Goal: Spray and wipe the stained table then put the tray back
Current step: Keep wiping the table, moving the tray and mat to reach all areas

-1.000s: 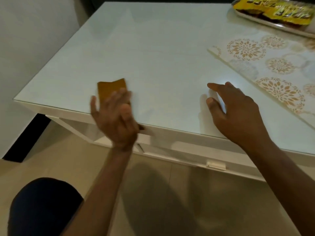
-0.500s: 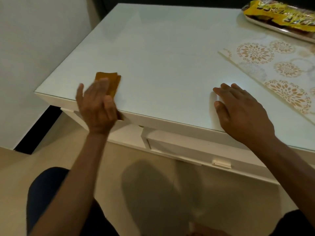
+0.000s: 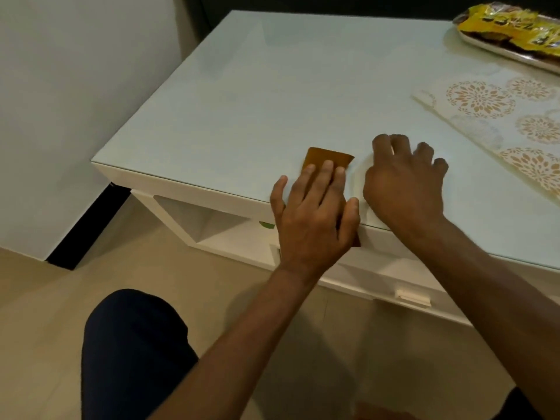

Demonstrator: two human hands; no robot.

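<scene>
We see the bench [image 3: 242, 101] first, a white glass-topped piece filling most of the view, its near left corner standing beside a pale wall [image 3: 75, 86] and its near edge running down to the right. Below the top there is an open shelf [image 3: 206, 222] and a drawer front with a small handle [image 3: 412, 295]. The floor [image 3: 36, 313] is beige tile, and a dark-clad knee [image 3: 133, 353] shows at the bottom left.

On the right part of the bench lies a runner [image 3: 500, 122] with tan flower rings (it seems to sit under the glass, though we cannot tell for sure). At the far right corner rests the tray [image 3: 503, 53], carrying a yellow packet [image 3: 512, 28]; it is well apart from both hands.

Our left hand [image 3: 315, 219] lies flat at the near edge of the bench, fingers [image 3: 325, 174] straight and pressing down on the cloth [image 3: 328, 156], a brown folded piece whose far end shows beyond the fingertips and whose near corner hangs over the edge under the palm. Just beside it, our right hand [image 3: 403, 189] rests on the glass with its fingers loosely bent, holding nothing. The two hands are close together but not touching.
</scene>
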